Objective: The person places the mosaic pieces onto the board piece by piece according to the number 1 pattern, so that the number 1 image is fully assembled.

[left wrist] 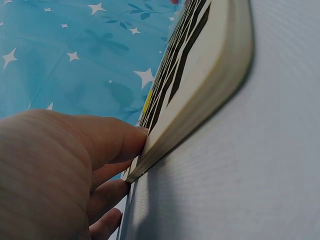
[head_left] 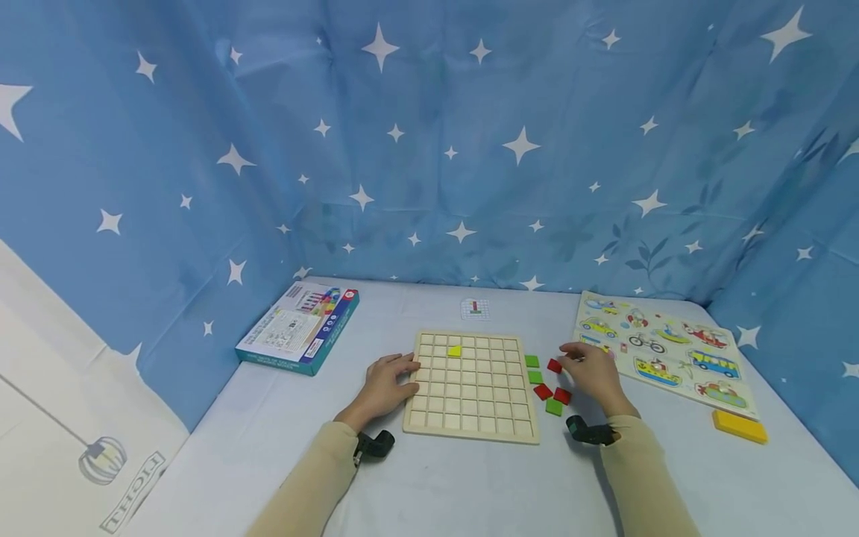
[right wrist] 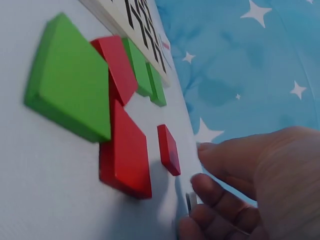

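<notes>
A square wooden grid board (head_left: 470,438) lies in the middle of the table, with a yellow piece (head_left: 455,351) in one of its upper-left cells. My left hand (head_left: 385,384) touches the board's left edge; in the left wrist view the thumb (left wrist: 117,140) lies against the rim, fingers beside it. To the right of the board, my right hand (head_left: 593,373) is beside a red tile (head_left: 554,365), its fingers loosely bent. In the right wrist view that red tile (right wrist: 168,150) stands apart from the fingertips. Two more red tiles (head_left: 562,396) and three green tiles (head_left: 553,407) lie close by.
A small printed card (head_left: 475,309) lies beyond the board. At the back left is a colourful game box (head_left: 295,328) with a sheet on it. A vehicle picture puzzle (head_left: 661,347) and a yellow block (head_left: 740,426) lie at the right. Blue star curtains (head_left: 429,171) hang behind.
</notes>
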Tool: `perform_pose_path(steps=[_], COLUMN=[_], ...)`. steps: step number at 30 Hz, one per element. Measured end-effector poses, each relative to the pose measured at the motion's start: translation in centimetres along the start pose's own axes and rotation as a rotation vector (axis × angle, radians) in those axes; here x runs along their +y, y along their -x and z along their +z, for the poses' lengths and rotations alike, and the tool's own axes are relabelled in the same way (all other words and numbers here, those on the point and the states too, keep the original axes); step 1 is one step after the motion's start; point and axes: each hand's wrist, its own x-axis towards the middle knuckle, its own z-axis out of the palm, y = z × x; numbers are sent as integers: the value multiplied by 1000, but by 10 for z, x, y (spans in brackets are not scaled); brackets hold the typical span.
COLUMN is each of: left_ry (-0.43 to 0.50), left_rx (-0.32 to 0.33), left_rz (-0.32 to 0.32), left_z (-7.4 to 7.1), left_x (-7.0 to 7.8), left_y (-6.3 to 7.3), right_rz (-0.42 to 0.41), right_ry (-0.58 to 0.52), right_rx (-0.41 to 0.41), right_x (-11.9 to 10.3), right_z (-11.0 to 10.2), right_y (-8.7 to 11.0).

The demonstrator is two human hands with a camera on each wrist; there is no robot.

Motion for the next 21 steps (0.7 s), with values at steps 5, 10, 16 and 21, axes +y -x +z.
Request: perform_pose_path(steps=[5,10,16,21], left_ry=[2,2,3,5], left_rx=[5,5,4,4], left_rz=[3,-5,-5,-3], left_z=[1,2,1,0], left_x=[-1,0,1,1], left_y=[0,1,1,1], right_rz=[33,37,23,12], right_ry=[11,23,41,43], right_rx=[-62,-101,-105,-111], right_x=[6,6,4,4], right_z=[0,4,8,7], right_y=[-1,1,3,3])
